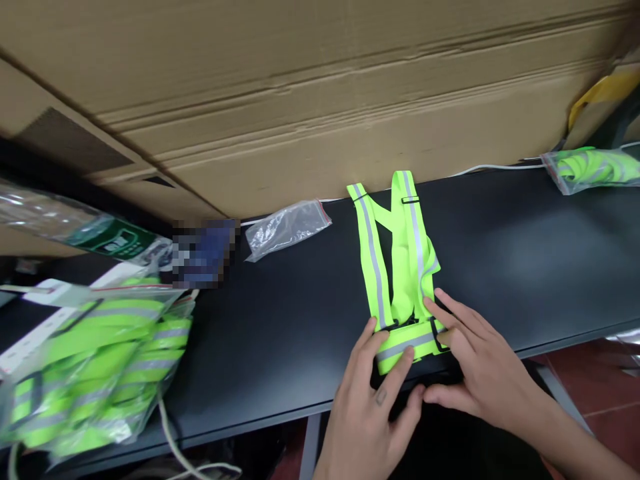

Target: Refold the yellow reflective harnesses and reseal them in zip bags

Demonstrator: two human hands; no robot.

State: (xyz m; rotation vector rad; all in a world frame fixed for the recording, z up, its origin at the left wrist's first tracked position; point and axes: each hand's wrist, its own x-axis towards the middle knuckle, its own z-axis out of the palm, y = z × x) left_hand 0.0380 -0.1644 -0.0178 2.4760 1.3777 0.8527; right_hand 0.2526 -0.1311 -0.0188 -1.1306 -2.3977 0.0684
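Note:
A fluorescent yellow-green reflective vest (400, 267) made of straps with silver stripes lies on the black table. Its two shoulder straps run away from me, and its waist band is folded across the near end. My left hand (367, 393) rests on the left end of the waist band, fingers spread, the index fingertip on the silver stripe. Beside the black buckle (437, 335), my right hand (477, 363) touches the vest's right edge with its fingers stretched and apart. Both thumbs come close together at the table's front edge, just below the band.
Clear bags of similar yellow-green vests (110, 360) lie at the left. Another bagged vest (597, 167) sits at the far right. A clear zip bag (287, 227) lies behind the vest. Large cardboard boxes (320, 120) stand along the back; a white cable (170, 427) hangs at front left.

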